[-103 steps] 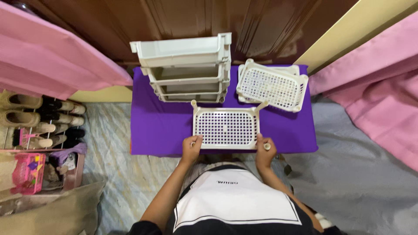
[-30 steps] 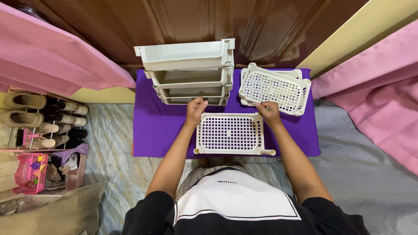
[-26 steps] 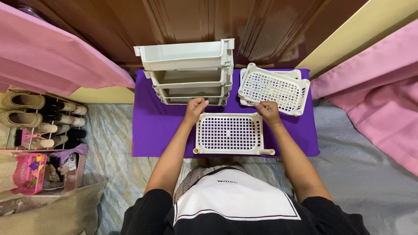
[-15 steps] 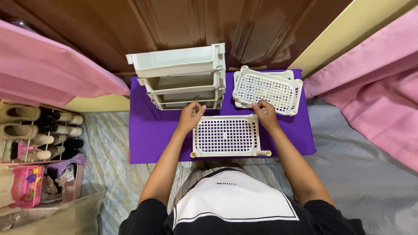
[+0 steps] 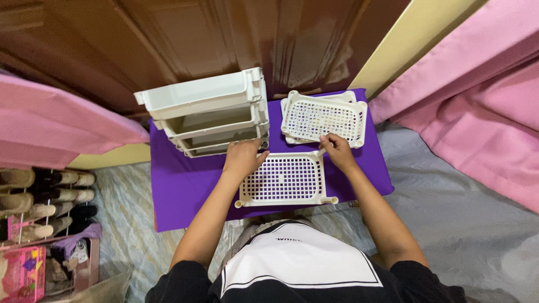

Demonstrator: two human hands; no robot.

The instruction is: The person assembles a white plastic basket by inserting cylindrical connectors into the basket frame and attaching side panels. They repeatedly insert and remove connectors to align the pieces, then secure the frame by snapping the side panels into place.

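On the purple cloth (image 5: 185, 185), both hands grip the perforated tray's (image 5: 283, 179) far corners: left hand (image 5: 242, 157) fingers curled, right hand (image 5: 336, 150) pinching.

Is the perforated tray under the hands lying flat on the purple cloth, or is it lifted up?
Flat, it appears. The perforated tray lies level on the purple cloth; the left hand and right hand rest at its far corners.

Cream grid-patterned tray (image 5: 283, 179), purple cloth (image 5: 185, 179), white stacked bins (image 5: 205, 112), pink curtains (image 5: 477, 95), brown door (image 5: 196, 39)
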